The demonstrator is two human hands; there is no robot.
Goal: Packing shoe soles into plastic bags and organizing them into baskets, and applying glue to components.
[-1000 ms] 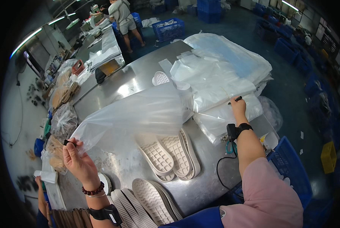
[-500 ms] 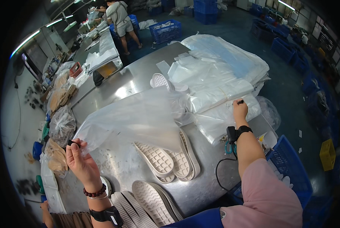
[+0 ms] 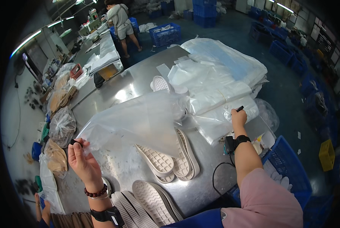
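Note:
My left hand (image 3: pixel 83 161) pinches one corner of a large clear plastic bag (image 3: pixel 135 119), which hangs spread out above the steel table (image 3: pixel 124 91). Under the bag's near edge lie a few white shoe soles (image 3: pixel 166 163), tread side up. My right hand (image 3: pixel 238 118) grips a black marker (image 3: pixel 240 108) and rests on a stack of folded clear plastic bags (image 3: pixel 215 98) at the table's right. More soles (image 3: pixel 147 199) lie overlapping at the table's near edge. One single sole (image 3: pixel 160 83) lies farther back.
Blue crates (image 3: pixel 287 174) stand on the floor to my right, and another (image 3: pixel 166 34) is at the back. A person (image 3: pixel 120 22) stands at a far bench. Filled plastic sacks (image 3: pixel 61 125) crowd the left side. A black cable (image 3: pixel 219 173) runs from my right wrist.
The clear bag has sagged a little toward me and now covers the far part of the soles. Both hands have stayed almost where they were.

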